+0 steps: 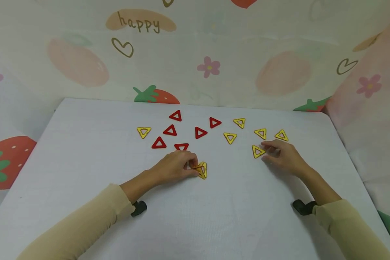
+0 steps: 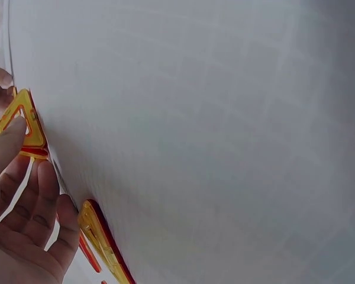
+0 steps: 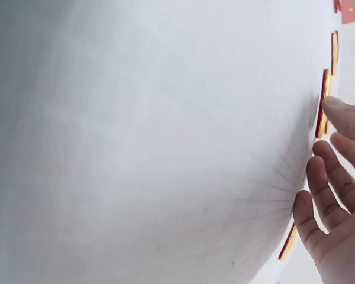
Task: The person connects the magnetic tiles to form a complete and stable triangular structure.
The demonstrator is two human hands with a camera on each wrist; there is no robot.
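My left hand (image 1: 174,167) pinches a yellow triangular tile (image 2: 35,138) with a hole in its middle between thumb and fingers, tilted up from the white table. Red shows at that tile's lower edge, and whether several pieces are stacked there I cannot tell. Just beyond the left knuckles lies a red triangular tile (image 1: 182,145), partly hidden. To the right, my right hand (image 1: 284,155) has its fingers loosely bent beside another yellow triangular tile (image 1: 254,154) lying flat. Its thumb (image 3: 337,109) is at that tile's edge, and no grip shows.
Several red triangular tiles (image 1: 158,146) are scattered at the centre back of the white table (image 1: 214,216). More yellow ones lie at the right back, and a single yellow tile (image 1: 144,128) sits at the left. A patterned cloth (image 1: 234,83) hangs behind the far edge.
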